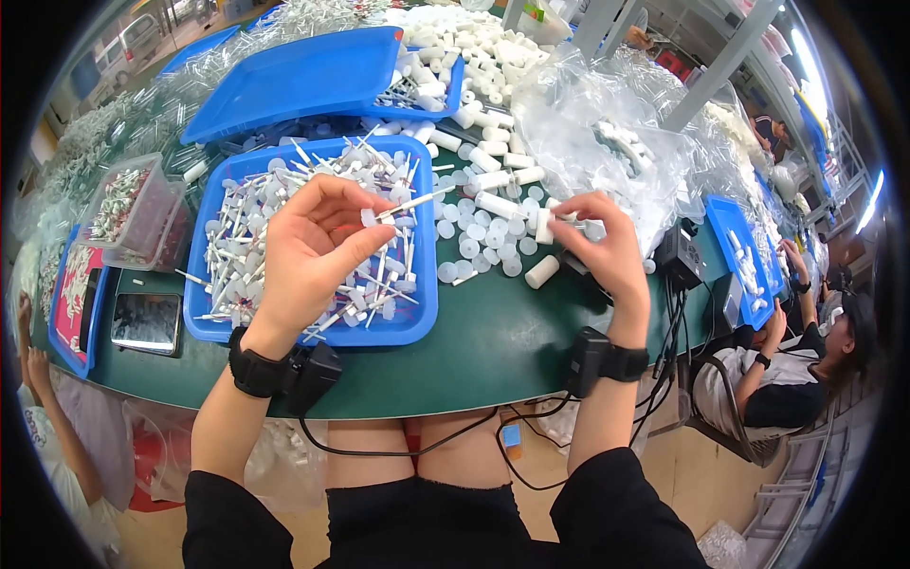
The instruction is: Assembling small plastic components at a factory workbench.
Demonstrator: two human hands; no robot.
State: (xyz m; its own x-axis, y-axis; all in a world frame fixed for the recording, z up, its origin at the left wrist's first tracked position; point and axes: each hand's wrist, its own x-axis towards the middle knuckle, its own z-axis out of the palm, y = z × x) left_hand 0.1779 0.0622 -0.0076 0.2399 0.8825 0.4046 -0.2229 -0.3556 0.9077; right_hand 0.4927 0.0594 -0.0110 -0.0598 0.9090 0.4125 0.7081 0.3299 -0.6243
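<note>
Over a blue tray (379, 335) heaped with thin sticks on translucent caps, my left hand (320, 242) is closed in a pinch. Between its thumb and fingers is a thin white stick (422, 200) with a translucent cap at its base, its tip pointing right. To the right, my right hand (611, 248) has its thumb and fingertips closed on a small white plastic cylinder (543, 226). Round translucent discs (479, 235) lie loose on the green table (455, 365) between my hands. Another white cylinder (541, 272) lies on its side below the right fingertips.
Behind the tray are an empty-looking blue tray (294, 81) and a pile of white cylinders (474, 47). A plastic bag (588, 123) lies right of them. Left are clear boxes (121, 204) and a phone (146, 322). Cables (675, 332) hang by a black box (681, 254); a co-worker (787, 379) sits right.
</note>
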